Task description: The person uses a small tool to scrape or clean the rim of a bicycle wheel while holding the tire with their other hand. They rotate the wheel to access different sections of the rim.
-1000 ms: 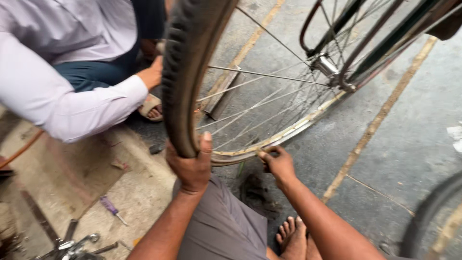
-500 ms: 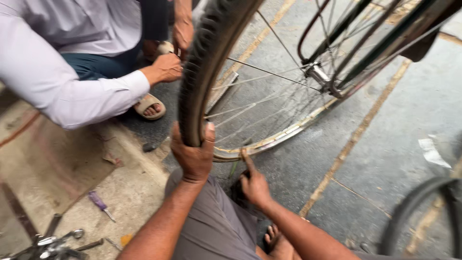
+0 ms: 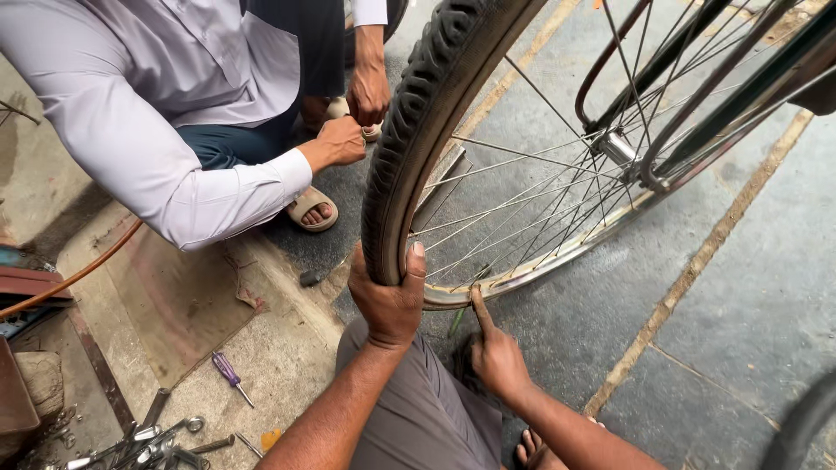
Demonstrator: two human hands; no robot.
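A black bicycle tyre (image 3: 418, 139) on a spoked wheel stands in front of me, its metal rim (image 3: 540, 265) low near the ground. My left hand (image 3: 387, 300) is closed around the lower part of the tyre, thumb over its outer edge. My right hand (image 3: 495, 352) sits just below the rim, its forefinger stretched up and touching the rim's underside. The wheel hub (image 3: 618, 148) and dark frame tubes (image 3: 697, 113) lie at the upper right.
Another person in a white shirt (image 3: 165, 96) squats on the left, both hands (image 3: 353, 122) near the tyre's far side. A purple-handled screwdriver (image 3: 228, 372) and several wrenches (image 3: 148, 439) lie on the concrete at lower left. A second tyre (image 3: 805, 418) shows at the lower right.
The view has swung so the wheel sits further right. My right hand moved down from the rim and now points one finger up at it. The other person's hands came closer to the tyre.
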